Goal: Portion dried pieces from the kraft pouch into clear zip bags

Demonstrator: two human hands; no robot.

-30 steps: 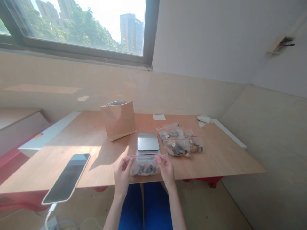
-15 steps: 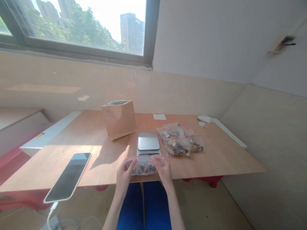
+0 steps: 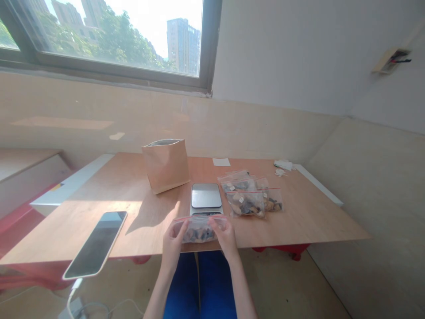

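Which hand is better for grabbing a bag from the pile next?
Probably the right hand: the pile of bags lies right of the scale, farther from the left hand. Both hands pinch the held bag, so the right would have to let go first.

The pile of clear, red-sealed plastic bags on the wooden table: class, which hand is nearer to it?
Right. The right hand is in front and left of the pile; the left hand is farther left. Both grip another clear bag.
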